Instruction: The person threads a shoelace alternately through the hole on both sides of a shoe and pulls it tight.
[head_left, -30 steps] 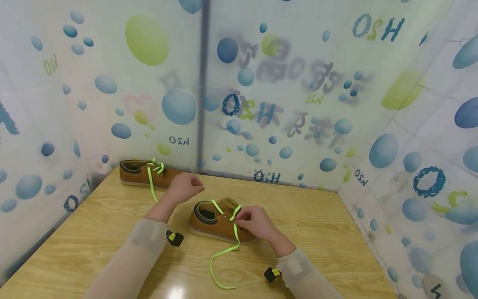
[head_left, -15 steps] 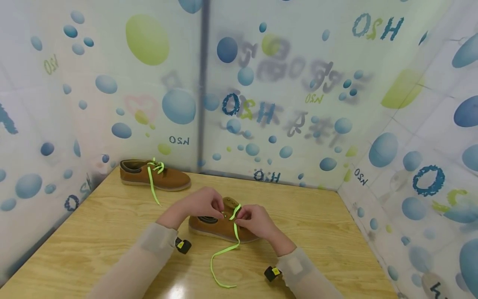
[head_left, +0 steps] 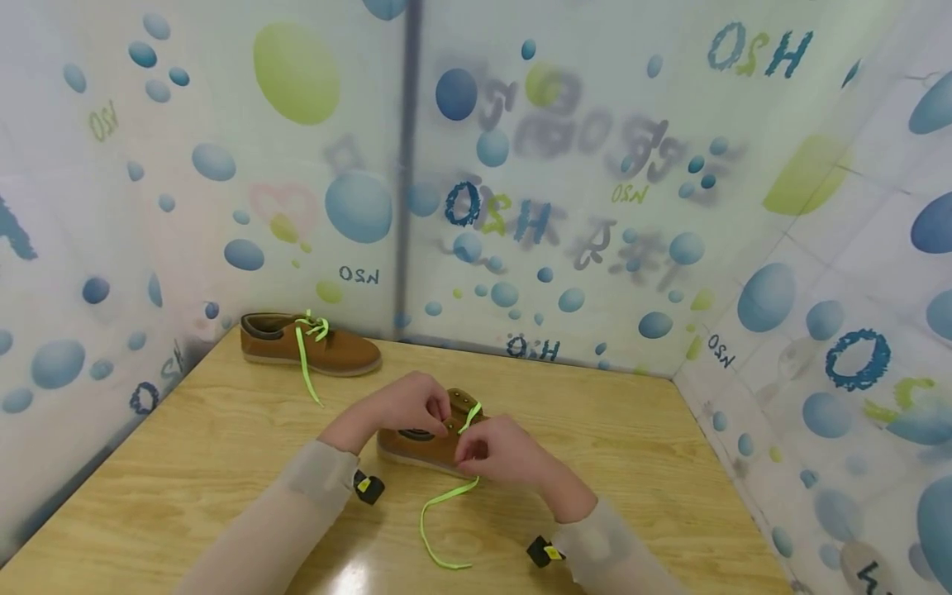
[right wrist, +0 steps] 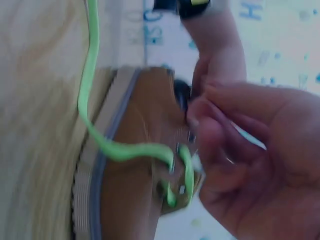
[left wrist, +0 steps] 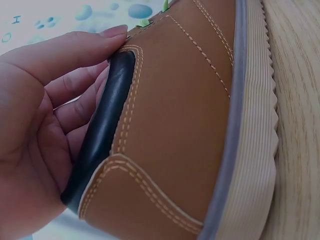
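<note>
A brown shoe (head_left: 426, 452) with a dark padded collar stands on the table, and my left hand (head_left: 407, 405) is at its opening. In the left wrist view the thumb (left wrist: 80, 52) presses the outer edge near the eyelets, while the other fingers reach inside the collar, gripping the shoe's edge. My right hand (head_left: 509, 450) hovers over the front part, fingers loosely bent. No lace shows between them in the blurred right wrist view. A yellow-green shoelace (right wrist: 125, 151) runs out of an eyelet, over the shoe's side and onto the table.
Another brown shoe (head_left: 344, 354), with its green lace tied, stands at the back left of the wooden table (head_left: 595, 430). Patterned curtain walls (head_left: 506, 248) enclose the back and sides. A small black camera (head_left: 369, 487) sits at the left wrist.
My left hand has come from beside the far shoe to the near shoe's collar and eyelets. My right hand has moved slightly down, off the lace at the eyelets.
</note>
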{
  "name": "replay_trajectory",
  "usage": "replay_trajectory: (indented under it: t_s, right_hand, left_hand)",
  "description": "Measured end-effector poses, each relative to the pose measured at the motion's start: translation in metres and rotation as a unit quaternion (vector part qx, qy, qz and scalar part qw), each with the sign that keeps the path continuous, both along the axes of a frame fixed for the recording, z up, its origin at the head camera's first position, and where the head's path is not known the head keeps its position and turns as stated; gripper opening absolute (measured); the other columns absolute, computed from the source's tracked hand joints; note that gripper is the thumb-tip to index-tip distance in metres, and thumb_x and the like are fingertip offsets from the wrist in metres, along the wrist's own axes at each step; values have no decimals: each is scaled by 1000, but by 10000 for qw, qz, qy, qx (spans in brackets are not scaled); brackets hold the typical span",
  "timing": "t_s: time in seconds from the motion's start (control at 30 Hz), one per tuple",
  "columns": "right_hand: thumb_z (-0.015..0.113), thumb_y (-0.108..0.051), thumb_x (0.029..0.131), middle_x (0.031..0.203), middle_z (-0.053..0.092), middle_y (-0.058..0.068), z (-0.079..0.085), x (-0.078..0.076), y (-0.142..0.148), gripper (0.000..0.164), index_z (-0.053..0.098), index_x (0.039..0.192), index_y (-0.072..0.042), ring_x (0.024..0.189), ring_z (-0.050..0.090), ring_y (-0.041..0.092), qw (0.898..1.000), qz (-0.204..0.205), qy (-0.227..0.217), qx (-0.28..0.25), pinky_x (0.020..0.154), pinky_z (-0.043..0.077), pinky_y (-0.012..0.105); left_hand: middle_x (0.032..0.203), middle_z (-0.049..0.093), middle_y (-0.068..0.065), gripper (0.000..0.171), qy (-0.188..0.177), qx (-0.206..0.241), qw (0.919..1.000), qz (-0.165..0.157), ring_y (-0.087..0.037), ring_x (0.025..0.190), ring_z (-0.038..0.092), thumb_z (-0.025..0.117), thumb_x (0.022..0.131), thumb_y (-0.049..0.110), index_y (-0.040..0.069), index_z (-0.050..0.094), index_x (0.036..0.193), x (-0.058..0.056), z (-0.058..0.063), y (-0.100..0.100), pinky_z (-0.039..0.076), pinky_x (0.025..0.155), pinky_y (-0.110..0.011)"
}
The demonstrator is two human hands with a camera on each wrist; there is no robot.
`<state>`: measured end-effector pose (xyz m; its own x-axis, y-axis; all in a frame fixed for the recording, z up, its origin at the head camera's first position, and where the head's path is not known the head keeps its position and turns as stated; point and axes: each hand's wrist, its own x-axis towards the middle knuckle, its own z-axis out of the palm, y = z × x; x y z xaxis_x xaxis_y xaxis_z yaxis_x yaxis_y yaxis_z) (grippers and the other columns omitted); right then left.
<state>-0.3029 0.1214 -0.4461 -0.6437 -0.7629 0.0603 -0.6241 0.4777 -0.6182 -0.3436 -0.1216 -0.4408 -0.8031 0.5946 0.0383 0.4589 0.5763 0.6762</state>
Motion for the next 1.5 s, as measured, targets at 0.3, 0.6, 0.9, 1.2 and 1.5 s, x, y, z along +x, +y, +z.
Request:
replay_trajectory:
  t_s: [0.3,0.6,0.9,1.2,1.5]
  right_hand:
    - [72,12,85,110,71,-9,-13,38,-31,49,81,119,-22,84,58,-3,9638,2110,938,1335,73,43,3]
    - [78,4,84,95,66,-12,-26,46,-39,36,84,104,-25,77,47,-8,9435,2599,1197,1669,74,39,1]
    - [84,-15,90,88,63,-18,-33,49,-44,14,84,93,-28,74,48,-14,9243,2744,1941,1811,72,38,0]
    - [85,-12,84,86,63,-21,-31,50,-46,16,78,80,-26,75,46,-16,9311,2656,1871,1659,73,37,0]
    - [77,-6,91,86,71,-19,-25,43,-40,16,79,93,-22,79,53,-18,9503,2673,954,1278,77,44,1]
  left_hand:
    - [83,75,8,7,11,226,9996,-137,-8,73,68,82,90,13,17,78,86,-2,1,-6,57,69,-28]
    - [83,76,6,14,-97,416,9990,-116,-9,71,66,71,95,6,17,80,91,-5,0,-9,55,68,-28]
    - [82,76,3,12,-148,414,9990,-91,-9,71,67,72,95,6,15,80,92,-4,0,-9,56,69,-28]
    - [82,76,3,11,-109,375,9992,-106,-10,71,66,72,94,7,14,80,91,-4,0,-8,56,70,-28]
    - [77,73,5,13,-85,425,9991,-37,-9,69,65,71,98,11,16,78,88,-4,0,-7,55,69,-28]
